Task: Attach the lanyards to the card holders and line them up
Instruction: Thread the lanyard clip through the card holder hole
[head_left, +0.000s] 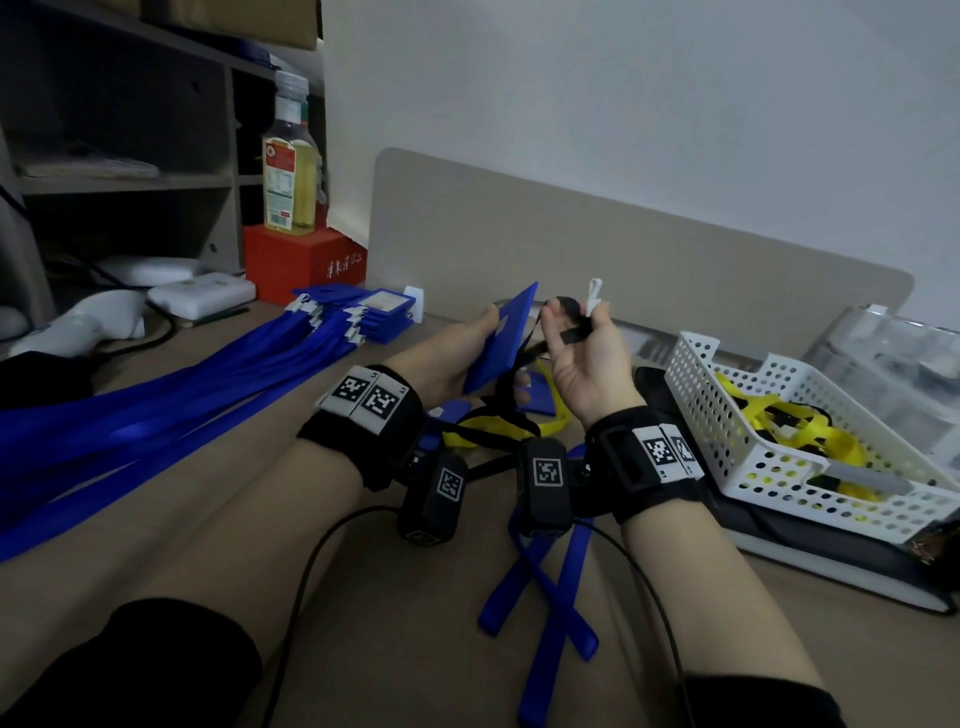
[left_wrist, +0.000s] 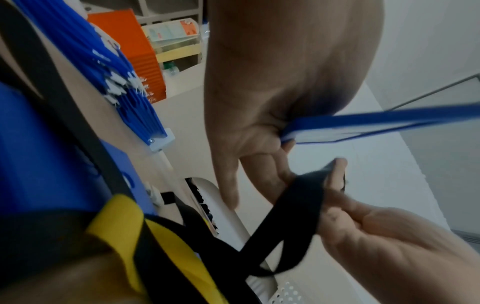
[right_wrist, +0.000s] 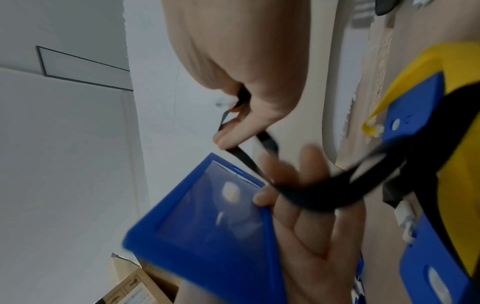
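here the left hand (head_left: 457, 353) grips a blue card holder (head_left: 501, 340) by its lower edge, fingers and thumb curled around it, and holds it raised above the desk (head_left: 218, 467) and tilted on edge, probably so that its top edge faces the other hand. the right hand (head_left: 582, 358) pinches the black end of a lanyard (head_left: 571, 332) between thumb and fingers, with the white clip (head_left: 594, 296) standing up above the fingertips, just beside the holder's upper corner but not yet touching it. this pinch close to the clip appears chosen to steer the clip precisely toward the holder's slot. the rest of this lanyard, black and yellow, hangs down between the wrists to the desk, which keeps the strap clear of the joining point. finished holders with blue lanyards (head_left: 156, 410) lie lined up at the left, so completed units stay apart from the work in hand. a white basket (head_left: 691, 374) at the right holds more yellow lanyards within reach of the right hand. the slot itself cannot be seen clearly in any view.
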